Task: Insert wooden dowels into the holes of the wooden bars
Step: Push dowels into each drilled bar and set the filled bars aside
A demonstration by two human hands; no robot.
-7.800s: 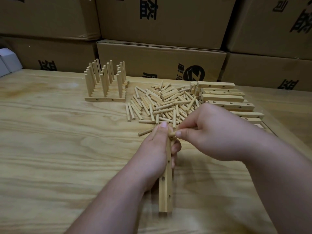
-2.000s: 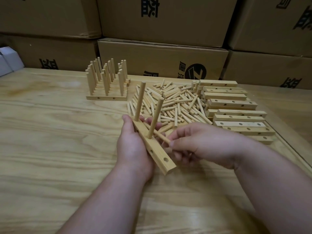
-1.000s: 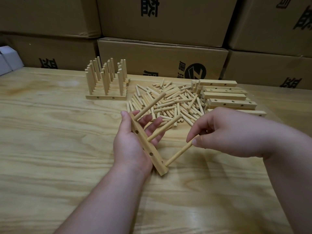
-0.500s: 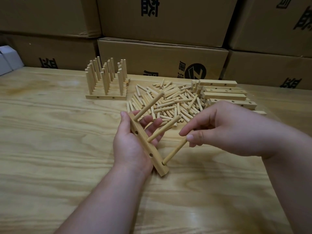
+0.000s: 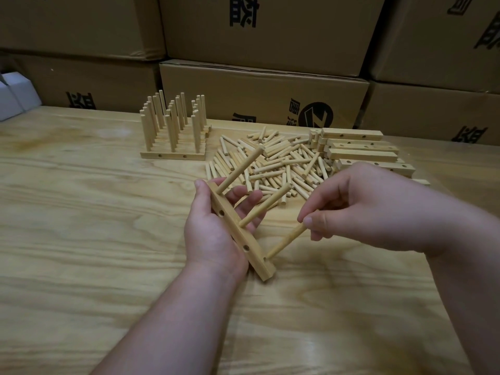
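Nearby: loose dowels point(image 5: 273, 169), bars point(image 5: 362, 151); left grip point(image 5: 216, 228) holds bar point(image 5: 238, 231), right grip point(image 5: 359, 204) pinches dowel point(image 5: 286, 240).

Pale tan dowels point(image 5: 270, 166) and bars point(image 5: 362, 154) lie on a streaky blond-grained tabletop point(image 5: 81, 226); brown cartons point(image 5: 265, 96) carry black print.

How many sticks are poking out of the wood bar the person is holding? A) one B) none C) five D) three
D: the bar in the left hand carries three dowels, a far one, a middle one, and a near one that the right hand pinches at its hole.
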